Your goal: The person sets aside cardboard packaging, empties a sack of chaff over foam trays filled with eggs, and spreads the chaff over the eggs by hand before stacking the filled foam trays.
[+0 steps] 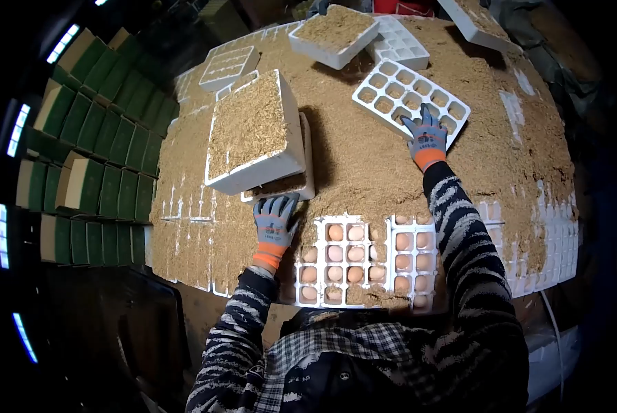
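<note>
The left hand (pixel 274 226) is laid with fingers together on the near edge of a tilted, sawdust-filled white tray (pixel 252 135). The right hand (pixel 425 138) is spread on the near corner of one empty cell tray (pixel 410 98) — whether pinched cannot be told. Two egg-filled trays (pixel 363 258) sit at the near table edge — open sawdust (pixel 363 165) lies between.

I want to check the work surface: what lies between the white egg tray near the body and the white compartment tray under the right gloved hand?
In the head view, only loose sawdust lies there.
</note>
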Tool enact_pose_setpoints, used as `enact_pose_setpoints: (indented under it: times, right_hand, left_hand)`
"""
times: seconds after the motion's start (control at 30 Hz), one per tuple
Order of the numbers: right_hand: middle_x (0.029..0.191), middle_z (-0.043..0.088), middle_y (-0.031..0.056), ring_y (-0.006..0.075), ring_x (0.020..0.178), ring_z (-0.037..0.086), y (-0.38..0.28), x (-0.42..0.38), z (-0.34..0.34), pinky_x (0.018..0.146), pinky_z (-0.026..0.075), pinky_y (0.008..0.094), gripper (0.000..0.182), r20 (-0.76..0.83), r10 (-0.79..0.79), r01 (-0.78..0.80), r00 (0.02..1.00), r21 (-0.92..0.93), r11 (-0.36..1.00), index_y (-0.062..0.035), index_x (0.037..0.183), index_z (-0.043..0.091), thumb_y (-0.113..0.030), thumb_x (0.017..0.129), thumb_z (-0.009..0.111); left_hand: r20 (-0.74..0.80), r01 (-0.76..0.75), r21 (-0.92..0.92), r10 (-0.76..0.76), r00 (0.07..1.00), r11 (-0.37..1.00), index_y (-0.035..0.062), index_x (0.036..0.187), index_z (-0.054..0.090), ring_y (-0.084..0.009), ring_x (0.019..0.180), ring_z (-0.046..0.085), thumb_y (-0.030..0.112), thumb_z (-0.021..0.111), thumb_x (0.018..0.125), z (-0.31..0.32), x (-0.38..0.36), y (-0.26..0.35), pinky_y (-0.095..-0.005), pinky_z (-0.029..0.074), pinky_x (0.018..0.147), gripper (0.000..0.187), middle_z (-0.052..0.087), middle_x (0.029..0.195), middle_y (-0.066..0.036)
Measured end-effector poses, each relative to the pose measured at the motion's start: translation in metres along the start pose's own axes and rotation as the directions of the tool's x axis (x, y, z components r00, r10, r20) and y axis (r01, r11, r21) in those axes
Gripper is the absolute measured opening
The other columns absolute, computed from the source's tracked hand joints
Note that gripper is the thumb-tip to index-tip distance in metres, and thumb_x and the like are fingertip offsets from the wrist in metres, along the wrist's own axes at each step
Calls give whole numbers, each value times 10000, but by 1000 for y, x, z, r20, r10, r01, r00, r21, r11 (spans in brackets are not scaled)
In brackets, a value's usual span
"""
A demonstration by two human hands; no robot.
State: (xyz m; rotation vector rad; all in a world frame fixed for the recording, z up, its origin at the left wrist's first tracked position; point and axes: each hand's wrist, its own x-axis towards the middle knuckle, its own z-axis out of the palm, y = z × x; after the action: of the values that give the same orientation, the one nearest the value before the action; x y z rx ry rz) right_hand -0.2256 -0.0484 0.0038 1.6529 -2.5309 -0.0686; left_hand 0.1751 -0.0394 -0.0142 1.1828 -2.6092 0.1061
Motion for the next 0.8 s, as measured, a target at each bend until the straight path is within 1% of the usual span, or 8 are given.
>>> enact_pose_setpoints:
  times: [0.2,0.27,0.47,0.57,0.6,0.67,0.73,0.8]
  right_hand:
    - [1529,258,129,324,1287,423,-30,14,3,959,379,494,563,8,-113,113,994,22,993,-383,1367,479,-146,869,593]
    - [1529,258,133,335,1272,440,-39,12,-7,960,389,486,566,71,-196,196,978,7,981,-374,1369,480,-160,860,604]
    - [1480,312,160,323,1230,442,-60,-58,-7,956,381,442,521,95,-443,436,891,90,896,-355,1292,544,-311,791,679]
    - [1492,307,161,311,1255,428,-63,-107,-13,972,373,447,454,106,-556,547,824,106,830,-355,1270,575,-264,828,625]
    - [1509,290,155,296,1265,426,-57,-120,-18,978,373,449,448,106,-606,597,788,104,795,-357,1271,577,-221,844,594]
    - [1511,290,152,293,1264,429,-38,-138,-30,978,369,451,461,25,-722,702,692,214,680,-383,1261,577,-206,836,597]
    - [1478,337,143,301,1260,431,-1,-134,-31,995,353,455,519,-121,-593,601,796,275,751,-372,1246,582,-270,751,702]
    - [1428,395,158,328,1244,439,53,-121,-33,987,364,461,530,-184,-168,206,968,206,957,-335,1236,598,-266,725,718]
  left_hand:
    - [-198,-34,20,38,979,999,171,1166,612,-255,1050,539,246,685,774,10,0,-23,-514,328,995,405,584,1089,-61]
    - [-253,16,66,1,967,998,123,1135,596,-270,1053,551,187,684,777,5,-6,-46,-556,300,1046,374,583,1083,-66]
    - [-204,22,-55,-33,978,998,66,1159,546,-337,1119,504,173,711,748,5,-44,-90,-547,312,1044,456,566,1133,-146]
    - [-186,282,-246,-330,925,928,47,1169,558,-377,1121,496,170,692,779,11,-59,-70,-462,385,999,430,561,1167,-175]
    - [-184,260,-275,-316,931,926,47,1169,558,-377,1121,496,170,692,779,15,-66,-59,-462,385,999,430,561,1167,-175]
    - [-70,60,-352,-90,993,934,61,1136,593,-383,1083,526,160,685,781,6,-67,-35,-459,408,976,379,575,1144,-177]
    - [-47,-27,-498,4,999,867,68,1200,586,-380,1152,509,153,664,799,9,-58,-17,-450,389,1021,417,556,1225,-183]
    - [-38,-24,-481,7,999,876,67,1301,519,-399,1254,425,163,663,810,-3,-33,4,-455,348,1064,521,464,1359,-200]
